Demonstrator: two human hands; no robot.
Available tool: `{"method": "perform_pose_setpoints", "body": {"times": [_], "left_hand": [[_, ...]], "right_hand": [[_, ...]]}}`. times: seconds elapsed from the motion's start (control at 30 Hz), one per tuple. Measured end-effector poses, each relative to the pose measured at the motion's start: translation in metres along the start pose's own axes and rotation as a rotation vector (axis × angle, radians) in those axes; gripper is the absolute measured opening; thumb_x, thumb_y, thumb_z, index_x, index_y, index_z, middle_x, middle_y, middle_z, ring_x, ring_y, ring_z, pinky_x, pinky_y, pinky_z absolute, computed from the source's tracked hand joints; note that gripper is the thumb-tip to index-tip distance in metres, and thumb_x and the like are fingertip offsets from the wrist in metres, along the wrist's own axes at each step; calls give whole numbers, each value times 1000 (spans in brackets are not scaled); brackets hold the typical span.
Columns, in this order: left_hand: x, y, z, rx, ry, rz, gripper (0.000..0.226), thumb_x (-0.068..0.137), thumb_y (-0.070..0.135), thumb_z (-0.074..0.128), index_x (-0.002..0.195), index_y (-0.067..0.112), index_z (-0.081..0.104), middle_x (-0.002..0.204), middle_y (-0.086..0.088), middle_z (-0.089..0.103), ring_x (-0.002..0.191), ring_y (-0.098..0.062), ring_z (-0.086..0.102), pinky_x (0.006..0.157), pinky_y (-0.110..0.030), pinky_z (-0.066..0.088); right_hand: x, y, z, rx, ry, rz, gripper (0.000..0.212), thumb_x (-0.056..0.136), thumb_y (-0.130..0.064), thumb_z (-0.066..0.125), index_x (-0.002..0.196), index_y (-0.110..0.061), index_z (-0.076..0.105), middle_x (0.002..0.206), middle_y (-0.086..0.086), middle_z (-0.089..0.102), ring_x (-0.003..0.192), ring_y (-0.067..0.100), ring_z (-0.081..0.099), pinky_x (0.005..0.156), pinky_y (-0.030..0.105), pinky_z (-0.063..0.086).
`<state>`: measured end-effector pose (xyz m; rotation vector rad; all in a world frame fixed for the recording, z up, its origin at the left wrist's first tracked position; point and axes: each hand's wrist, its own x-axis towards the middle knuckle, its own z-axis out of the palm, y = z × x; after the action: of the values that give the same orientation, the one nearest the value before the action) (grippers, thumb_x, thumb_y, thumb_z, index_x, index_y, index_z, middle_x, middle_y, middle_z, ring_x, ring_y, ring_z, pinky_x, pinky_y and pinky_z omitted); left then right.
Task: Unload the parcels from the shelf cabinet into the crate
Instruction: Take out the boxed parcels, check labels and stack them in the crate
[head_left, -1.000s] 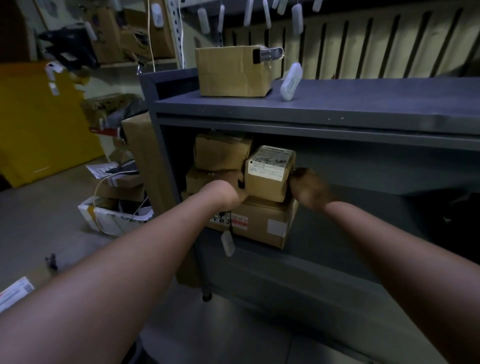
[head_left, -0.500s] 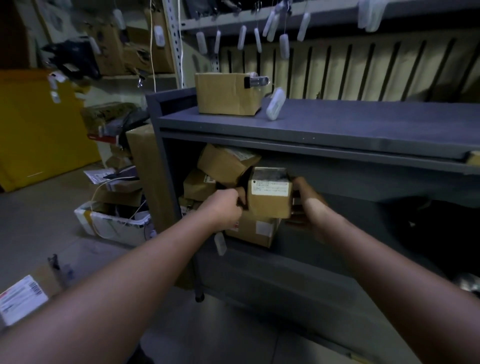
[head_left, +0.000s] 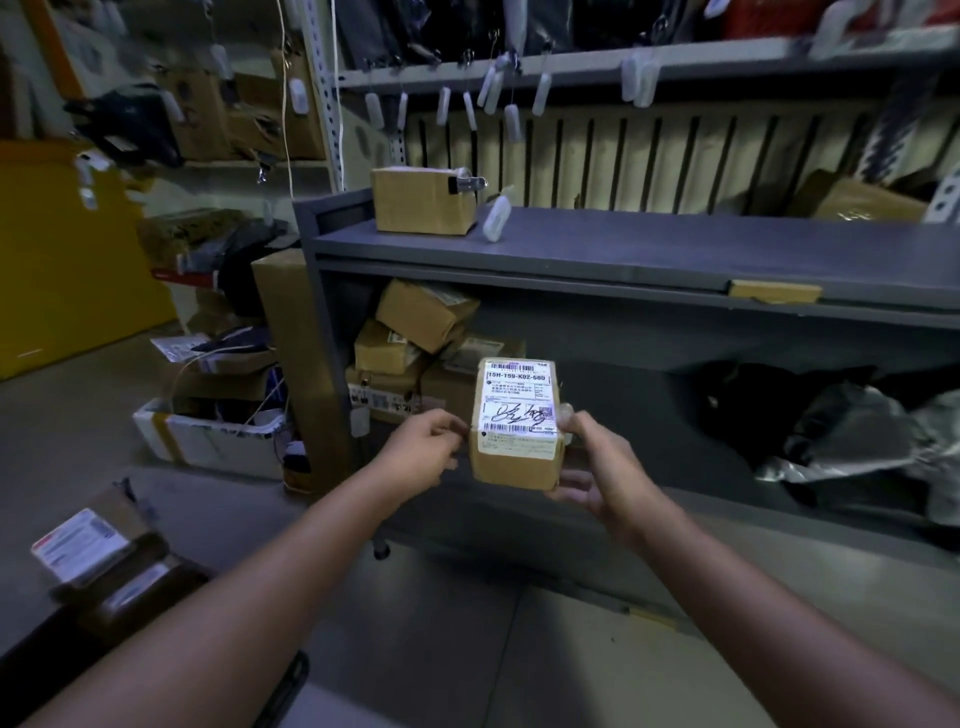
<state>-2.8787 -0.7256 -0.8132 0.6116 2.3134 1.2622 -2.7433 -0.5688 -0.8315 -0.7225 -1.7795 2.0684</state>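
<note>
- Compared with one second before, I had drawn the labelled parcel (head_left: 517, 426) off the stack and clear of the shelf cabinet (head_left: 675, 249). It hung just in front of the lower shelf's front edge, label towards me.
- My left hand (head_left: 421, 452) pinched the parcel's left side. My right hand (head_left: 597, 478) was curled round its right side and lower corner.
- Judgement: extraction was complete and transfer to the crate remained.
- Lower shelf, left end: several brown parcels (head_left: 415, 343) remained, the top one tilted. Right end: dark and silvery bags (head_left: 857, 441).
- Cabinet top, left rear corner: one box (head_left: 423, 200).
- A white bin (head_left: 208, 441) on the floor, left of the cabinet, held cables. I could not tell whether it was the crate.
</note>
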Motion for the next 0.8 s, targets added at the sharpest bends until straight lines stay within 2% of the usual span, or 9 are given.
{"method": "perform_pose_setpoints", "body": {"times": [0.07, 0.2, 0.27, 0.37, 0.47, 0.57, 0.67, 0.73, 0.8], "left_hand": [[-21, -3, 4, -141, -12, -68, 16, 105, 24, 45, 105, 27, 60, 109, 0, 66, 97, -20, 66, 88, -42, 54], [-55, -19, 17, -329, -24, -194, 26, 104, 40, 44, 118, 24, 58, 111, 0, 67, 97, -25, 68, 93, -47, 55], [-68, -33, 24, -369, -29, -242, 29, 102, 45, 45, 121, 25, 57, 114, -1, 67, 97, -27, 68, 92, -49, 56], [-82, -52, 31, -391, -47, -265, 34, 101, 47, 47, 126, 25, 55, 118, -5, 66, 96, -28, 68, 85, -47, 56], [-94, -67, 38, -397, -71, -253, 32, 101, 46, 48, 120, 23, 57, 109, -4, 68, 83, -23, 69, 72, -39, 56], [-100, -78, 43, -434, -81, -246, 30, 100, 46, 51, 117, 22, 56, 105, -2, 69, 78, -20, 72, 71, -38, 57], [-101, -87, 48, -442, -99, -253, 30, 97, 47, 54, 114, 22, 54, 110, -3, 71, 79, -18, 73, 72, -38, 58], [-101, -89, 51, -444, -110, -255, 30, 95, 47, 57, 111, 23, 54, 112, -4, 71, 83, -19, 73, 77, -40, 59], [-99, -91, 52, -451, -116, -258, 29, 93, 47, 61, 108, 24, 54, 114, -5, 71, 89, -21, 73, 79, -42, 59]], "right_hand": [[-22, 11, 0, -8, 0, 5, 30, 94, -29, 54, 119, -16, 65, 102, 6, 77, 84, 24, 74, 69, 36, 56], [-63, 35, 2, 14, 10, 17, 19, 95, -20, 55, 109, -17, 66, 93, 2, 78, 71, 17, 70, 65, 33, 56], [-79, 48, 3, 24, 18, 41, 15, 95, -18, 56, 104, -19, 67, 87, 1, 77, 68, 17, 70, 71, 38, 57], [-96, 64, 6, 14, 16, 71, 14, 95, -17, 56, 102, -21, 67, 86, -2, 76, 73, 19, 70, 83, 44, 56], [-108, 79, 6, 19, 16, 87, 17, 95, -18, 57, 108, -21, 66, 87, -4, 76, 71, 15, 70, 77, 38, 54], [-114, 90, 5, 29, 18, 104, 23, 94, -17, 58, 115, -20, 64, 91, -1, 76, 69, 13, 69, 71, 34, 55], [-116, 102, 3, 50, -4, 119, 28, 86, -20, 63, 113, -21, 64, 102, 4, 76, 82, 20, 72, 84, 45, 58], [-116, 106, 1, 67, -10, 130, 38, 73, -24, 64, 111, -22, 64, 108, 7, 75, 90, 27, 71, 95, 57, 53], [-113, 109, -1, 79, -14, 131, 44, 69, -23, 61, 113, -21, 63, 111, 9, 74, 97, 33, 71, 97, 61, 50]]}}
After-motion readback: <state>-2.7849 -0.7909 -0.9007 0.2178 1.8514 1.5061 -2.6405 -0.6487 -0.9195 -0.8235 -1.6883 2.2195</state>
